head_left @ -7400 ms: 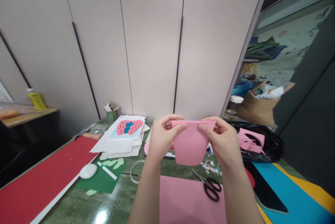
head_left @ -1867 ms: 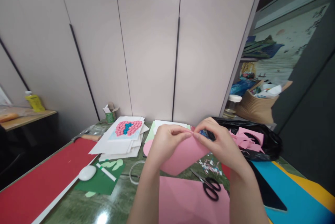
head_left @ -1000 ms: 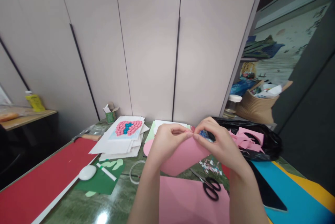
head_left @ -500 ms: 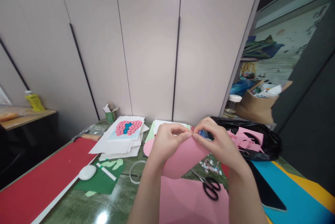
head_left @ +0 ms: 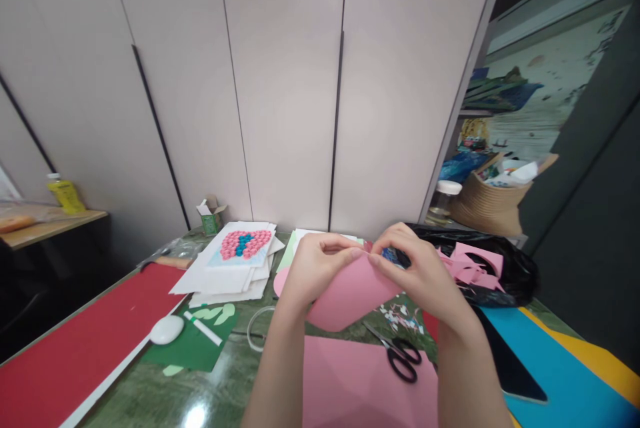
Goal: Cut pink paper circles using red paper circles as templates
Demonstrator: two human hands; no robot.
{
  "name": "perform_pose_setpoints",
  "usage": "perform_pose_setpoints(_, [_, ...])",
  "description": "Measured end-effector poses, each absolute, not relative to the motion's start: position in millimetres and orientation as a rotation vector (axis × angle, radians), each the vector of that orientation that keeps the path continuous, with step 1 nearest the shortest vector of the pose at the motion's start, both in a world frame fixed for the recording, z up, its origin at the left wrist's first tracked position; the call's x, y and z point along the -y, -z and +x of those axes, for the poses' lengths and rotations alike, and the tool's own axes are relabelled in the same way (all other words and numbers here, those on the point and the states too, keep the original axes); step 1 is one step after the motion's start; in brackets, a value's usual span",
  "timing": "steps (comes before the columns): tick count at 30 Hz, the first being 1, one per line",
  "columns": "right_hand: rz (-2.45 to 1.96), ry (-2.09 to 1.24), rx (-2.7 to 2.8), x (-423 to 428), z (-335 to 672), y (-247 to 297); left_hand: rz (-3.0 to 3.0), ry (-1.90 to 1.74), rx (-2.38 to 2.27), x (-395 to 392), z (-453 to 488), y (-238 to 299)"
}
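A rounded sheet of pink paper hangs from my fingertips above the table. My left hand pinches its upper edge between thumb and fingers. Close beside it, my right hand pinches the same edge, the two thumbs almost meeting. Below lies a larger pink sheet, partly hidden by my forearms. Black-handled scissors rest across its top right corner, blades pointing away to the left. Small paper snippets are scattered behind the scissors.
Left are a tape roll, green paper, a white oval object, red board and white papers under a pink-and-blue heart picture. Right are pink offcuts on a black bag, a dark tablet-like slab and blue sheets.
The held pink paper has tilted slightly, its lower edge rising a little off the sheet below. Both hands keep their pinch in nearly the same place.
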State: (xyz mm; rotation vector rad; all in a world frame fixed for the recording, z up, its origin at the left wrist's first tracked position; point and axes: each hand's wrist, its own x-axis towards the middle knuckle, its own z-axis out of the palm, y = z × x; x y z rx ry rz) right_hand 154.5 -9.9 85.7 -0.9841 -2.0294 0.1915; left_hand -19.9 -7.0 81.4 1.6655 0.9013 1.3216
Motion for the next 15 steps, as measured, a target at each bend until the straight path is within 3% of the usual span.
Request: perform_pose_setpoints(15, [-0.975, -0.247, 2.015, 11.3, 156.0, -87.2, 1.791, -1.269, -0.950, 11.6, -19.1, -85.3])
